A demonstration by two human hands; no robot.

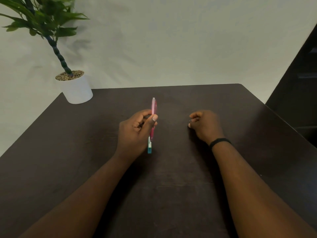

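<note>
My left hand (pixel 137 129) holds a pink pen (pixel 153 107) between thumb and fingers, above the middle of the dark table (pixel 171 177). The pen points away from me, its pale tip at the far end. A second, teal and white pen or cap (pixel 149 146) sticks out below the same hand, toward me. My right hand (pixel 204 126) rests on the table to the right, its fingers curled inward. Something tiny may be pinched at its fingertips, but it is too small to tell. A black band circles the right wrist.
A white pot (pixel 77 90) with a green plant (pixel 44 19) stands at the table's far left corner. A pale wall lies behind. A dark piece of furniture (pixel 298 79) rises at the right beyond the table edge.
</note>
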